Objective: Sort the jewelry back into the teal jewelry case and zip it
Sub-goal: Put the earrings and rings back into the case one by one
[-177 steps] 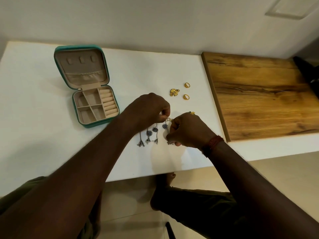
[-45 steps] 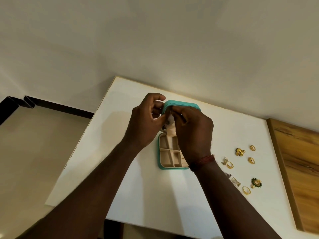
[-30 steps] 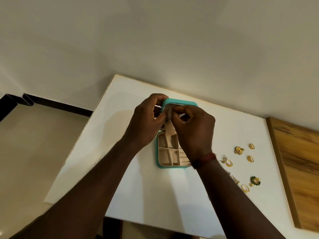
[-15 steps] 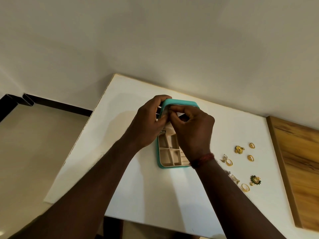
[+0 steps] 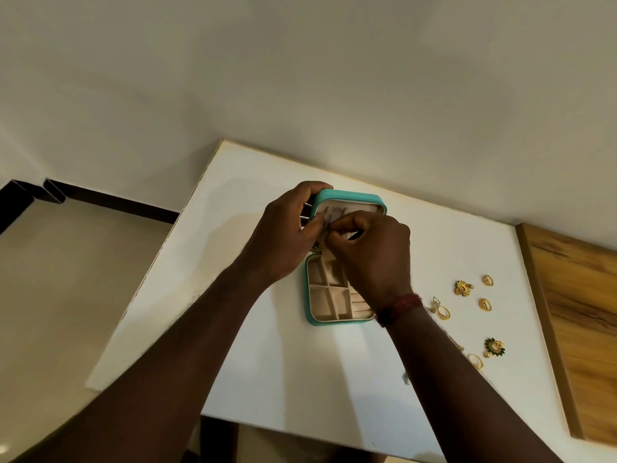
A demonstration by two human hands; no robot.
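The teal jewelry case (image 5: 312, 320) lies open mid-table, its lid (image 5: 350, 199) upright and its beige compartments showing. My left hand (image 5: 287, 238) grips the lid's left edge, fingers curled over its top corner and thumb on the inner lining. My right hand (image 5: 370, 259) pinches a small silver earring (image 5: 316, 245) against the inside of the lid, close to my left thumb; most of the earring is hidden. Right of the case lie loose gold pieces: a flower piece (image 5: 463, 288), two rings (image 5: 487, 280) (image 5: 484, 304), another ring (image 5: 443, 312) and a green-and-gold flower (image 5: 494, 347).
A wooden board (image 5: 581, 329) covers the right end of the white table (image 5: 267, 379). One more gold ring (image 5: 475, 360) lies near my right forearm. The table's left edge drops to the floor, and a wall stands behind.
Since picking earrings off the table, both hands have moved to the case lid. In the last second my left fingers wrapped further over the lid's corner; the right hand keeps pinching there.
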